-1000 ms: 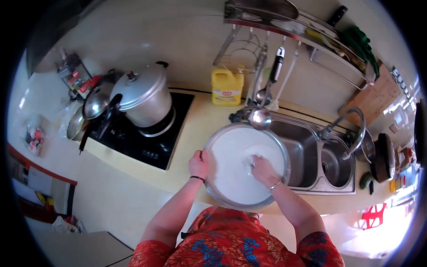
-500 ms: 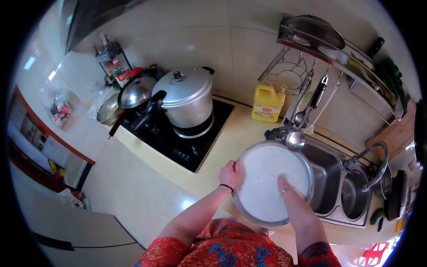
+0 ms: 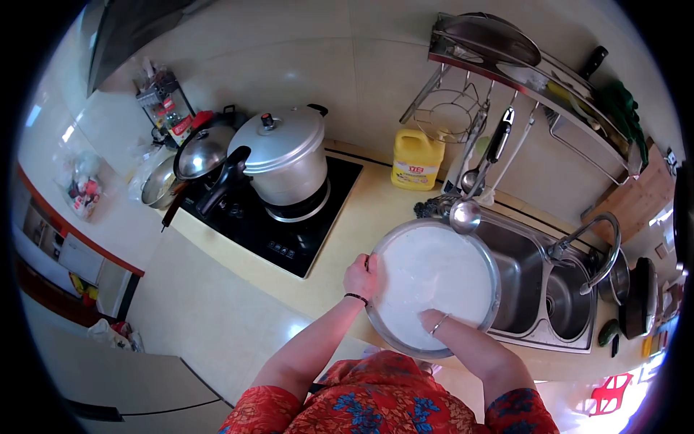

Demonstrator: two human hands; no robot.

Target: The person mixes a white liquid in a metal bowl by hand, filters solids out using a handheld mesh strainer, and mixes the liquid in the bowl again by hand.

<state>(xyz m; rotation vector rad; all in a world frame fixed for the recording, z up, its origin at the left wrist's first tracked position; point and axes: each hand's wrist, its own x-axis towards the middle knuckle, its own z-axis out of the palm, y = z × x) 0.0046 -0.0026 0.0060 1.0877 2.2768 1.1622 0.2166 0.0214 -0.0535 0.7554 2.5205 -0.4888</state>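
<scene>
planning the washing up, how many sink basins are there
2: a larger basin right of the bowl, partly hidden by it, and a smaller basin farther right, by the faucet. No others show.

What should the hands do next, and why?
Perhaps sweep the right hand slowly through the milky-looking liquid: its fingers are hidden below the surface, so it can stir without reaching anywhere, and the left hand grips the basin at its edge, which should help steady it.
</scene>
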